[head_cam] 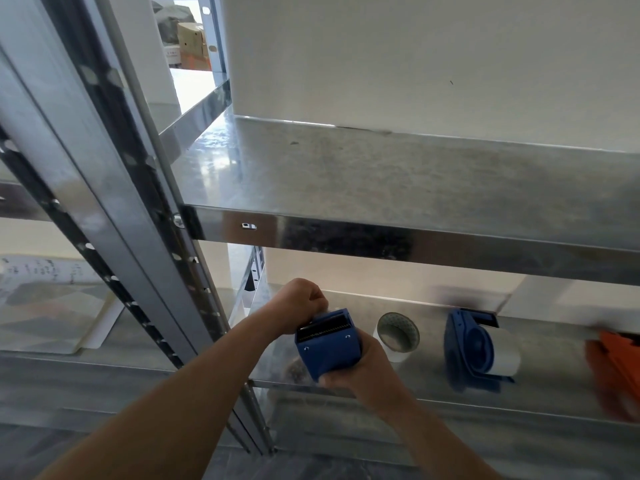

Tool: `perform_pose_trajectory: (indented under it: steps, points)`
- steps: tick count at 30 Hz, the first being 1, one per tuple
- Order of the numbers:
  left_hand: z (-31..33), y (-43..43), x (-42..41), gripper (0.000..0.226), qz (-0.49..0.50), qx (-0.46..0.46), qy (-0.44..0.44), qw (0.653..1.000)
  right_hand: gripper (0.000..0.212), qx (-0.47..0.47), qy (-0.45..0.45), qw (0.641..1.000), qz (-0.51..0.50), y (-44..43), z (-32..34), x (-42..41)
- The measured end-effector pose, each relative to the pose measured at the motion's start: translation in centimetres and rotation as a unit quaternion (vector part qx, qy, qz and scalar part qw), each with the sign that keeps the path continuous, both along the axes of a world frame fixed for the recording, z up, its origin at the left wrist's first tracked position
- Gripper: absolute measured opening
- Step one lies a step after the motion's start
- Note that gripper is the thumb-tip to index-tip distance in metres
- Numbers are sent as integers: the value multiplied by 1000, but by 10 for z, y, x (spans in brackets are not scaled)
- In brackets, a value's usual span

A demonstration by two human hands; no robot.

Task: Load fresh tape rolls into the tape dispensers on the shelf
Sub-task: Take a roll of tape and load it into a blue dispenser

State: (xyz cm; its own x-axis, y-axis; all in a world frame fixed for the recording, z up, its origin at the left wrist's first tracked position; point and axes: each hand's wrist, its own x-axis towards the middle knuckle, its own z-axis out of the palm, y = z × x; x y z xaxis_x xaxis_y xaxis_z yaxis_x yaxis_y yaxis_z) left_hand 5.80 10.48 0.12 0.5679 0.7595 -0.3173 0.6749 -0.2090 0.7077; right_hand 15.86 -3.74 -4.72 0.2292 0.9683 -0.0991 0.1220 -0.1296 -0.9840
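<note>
A blue tape dispenser (327, 346) with its toothed blade facing up is held over the lower metal shelf (433, 389). My right hand (363, 370) grips its body from below and the right. My left hand (299, 308) is curled at its far upper end, pinching something small there that I cannot make out. A loose white tape roll (398, 336) lies on the shelf just right of the dispenser. Further right lies a second blue dispenser (474, 351) with a white roll in it.
An orange object (616, 368), blurred, lies at the shelf's right end. The upper shelf (381, 188) hangs close above the hands. A slotted steel upright (156, 271) stands at the left, with a white wall behind.
</note>
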Motion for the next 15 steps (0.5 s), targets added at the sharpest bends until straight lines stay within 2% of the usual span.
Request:
perform_pose_trajectory:
  steps: [5, 9, 11, 15]
  points:
    - [13, 2, 1, 26, 3, 26, -32, 999, 52, -9, 20, 1000, -14, 1, -1, 0]
    - [27, -4, 8, 21, -41, 89, -40, 994, 54, -28, 46, 998, -32, 0, -5, 4]
    - [28, -5, 7, 21, -32, 109, -46, 993, 53, -32, 47, 998, -26, 2, -4, 5]
    - [29, 0, 3, 22, 21, 74, -96, 992, 54, -39, 70, 996, -24, 1, -3, 5]
